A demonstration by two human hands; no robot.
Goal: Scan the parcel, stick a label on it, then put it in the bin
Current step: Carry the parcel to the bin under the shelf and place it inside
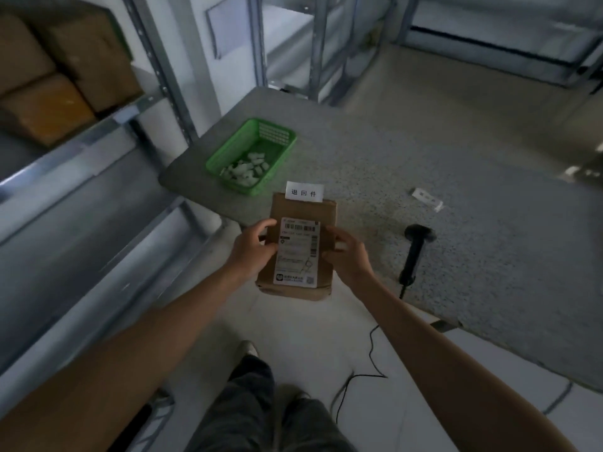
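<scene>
Both hands clamp a brown parcel (301,220) at the table's near edge: left hand (251,252) on its left side, right hand (347,256) on its right, fingers partly covering the shipping label (297,252). Its fine print is unreadable. A white sticker (304,191) pokes past the parcel's far end. Right lies a black scanner (416,252). Farther off, a green basket (228,151) holds blurred white bits.

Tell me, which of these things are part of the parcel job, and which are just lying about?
Part of the job:
- brown cardboard parcel with a white printed shipping label, held in the left hand and right hand
- small white label with black characters on the parcel's far end
- black handheld scanner on the grey table

Just lying about:
- green plastic basket of white bits
- brown cardboard boxes on the metal shelf
</scene>
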